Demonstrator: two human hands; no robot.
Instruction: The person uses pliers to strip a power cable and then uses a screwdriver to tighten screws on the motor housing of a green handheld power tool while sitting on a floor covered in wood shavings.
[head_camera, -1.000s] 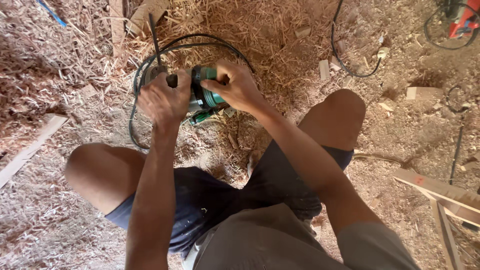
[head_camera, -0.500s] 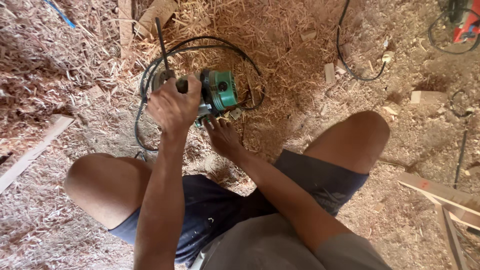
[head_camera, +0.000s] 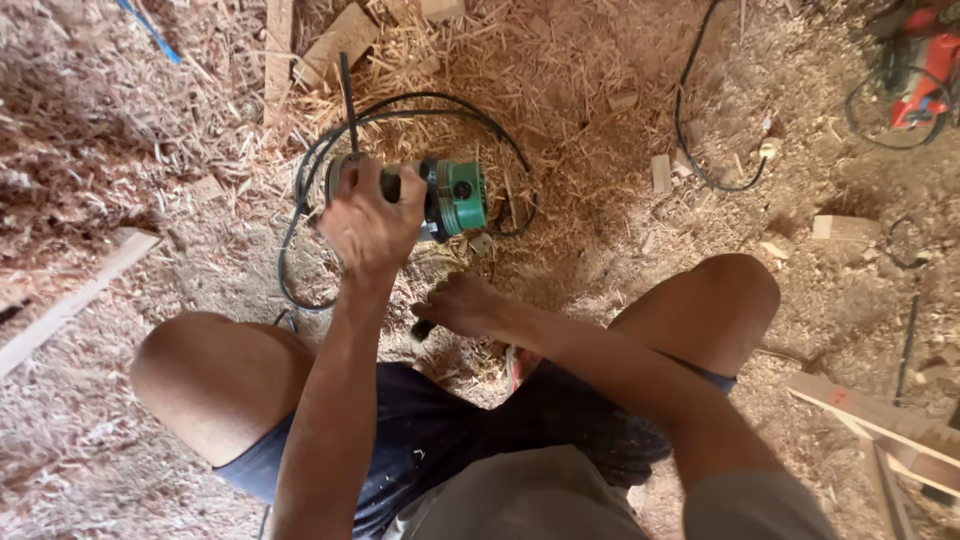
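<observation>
Head cam: left hand (head_camera: 368, 222) clamped on the dark body of a green power tool (head_camera: 440, 196), prob a trim router, lying on its side on the wood shavings (head_camera: 560, 90). Black cord (head_camera: 420, 105) loops behind it. Right hand (head_camera: 462, 303) sits just below the tool, fingers curled on a small dark bit (head_camera: 422, 329), can't tell what. Red tool (head_camera: 925, 70) far right, well apart

Black cord (head_camera: 300, 210) looped around green power tool (head_camera: 455, 195), open shavings rightward.
</observation>
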